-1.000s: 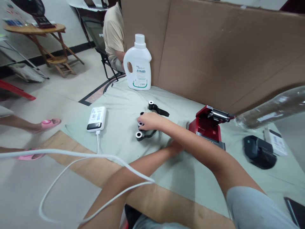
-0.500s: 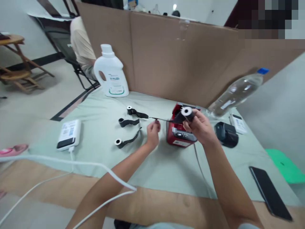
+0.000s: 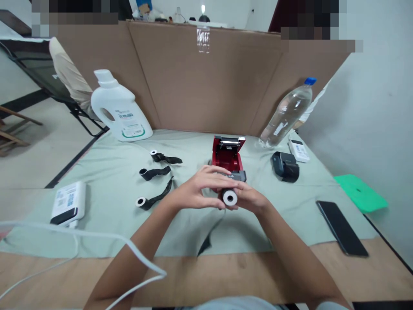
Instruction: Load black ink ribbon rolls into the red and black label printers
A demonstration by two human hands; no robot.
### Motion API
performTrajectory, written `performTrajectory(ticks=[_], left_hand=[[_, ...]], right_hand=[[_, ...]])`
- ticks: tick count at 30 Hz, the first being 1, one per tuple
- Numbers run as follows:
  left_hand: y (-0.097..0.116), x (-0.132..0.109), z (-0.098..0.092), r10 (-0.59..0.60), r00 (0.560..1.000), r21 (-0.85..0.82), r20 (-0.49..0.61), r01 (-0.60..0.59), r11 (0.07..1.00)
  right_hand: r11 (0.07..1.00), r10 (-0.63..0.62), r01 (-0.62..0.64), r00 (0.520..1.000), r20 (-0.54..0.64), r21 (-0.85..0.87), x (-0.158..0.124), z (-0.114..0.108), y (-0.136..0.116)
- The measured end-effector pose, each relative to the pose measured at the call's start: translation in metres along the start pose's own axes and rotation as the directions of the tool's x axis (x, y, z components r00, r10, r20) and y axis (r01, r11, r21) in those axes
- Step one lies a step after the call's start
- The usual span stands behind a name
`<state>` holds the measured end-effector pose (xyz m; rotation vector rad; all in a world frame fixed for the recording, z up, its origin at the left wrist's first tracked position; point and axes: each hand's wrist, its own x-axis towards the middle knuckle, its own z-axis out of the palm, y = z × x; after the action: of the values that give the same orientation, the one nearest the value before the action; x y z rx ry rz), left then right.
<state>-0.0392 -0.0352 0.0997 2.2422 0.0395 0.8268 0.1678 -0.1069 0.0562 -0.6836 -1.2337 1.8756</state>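
Between my two hands is a small paper roll (image 3: pixel 230 197), dark outside, with its white end and hollow core facing me. My left hand (image 3: pixel 204 188) lies over its top and left side, fingers long and thumb below. From the right and beneath, my right hand (image 3: pixel 250 199) wraps the roll. A dark strip (image 3: pixel 205 245) trails below the hands onto the cloth. Just behind them stands a small red printer (image 3: pixel 226 161) with its lid raised; the hands hide part of its front. To the left lie three similar rolls (image 3: pixel 141 202) with black strips pulled out.
On the left stand a white jug (image 3: pixel 122 114) and a power bank (image 3: pixel 69 202) with a white cable (image 3: pixel 122 237). A clear bottle (image 3: pixel 287 114) leans against the cardboard (image 3: pixel 200 82). On the right are a black device (image 3: pixel 285 166), a white box (image 3: pixel 299 150) and a phone (image 3: pixel 342 228).
My right hand has brought the roll down and toward me, in front of the red printer. My left hand has let its pinch go and moved onto the roll. The view has shifted.
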Motion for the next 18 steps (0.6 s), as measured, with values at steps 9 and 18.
performTrajectory(ticks=[9, 18], left_hand=[[0.001, -0.003, 0.006, -0.175, 0.984, 0.327, -0.012, 0.169, 0.93], [-0.006, 0.001, 0.021, -0.312, 0.937, 0.336, -0.156, 0.348, 0.875]], right_hand=[[0.883, -0.247, 0.02, 0.87, -0.427, -0.47, -0.018, 0.005, -0.04], [0.246, -0.401, -0.179, 0.876, -0.268, -0.953, -0.026, 0.03, -0.048]])
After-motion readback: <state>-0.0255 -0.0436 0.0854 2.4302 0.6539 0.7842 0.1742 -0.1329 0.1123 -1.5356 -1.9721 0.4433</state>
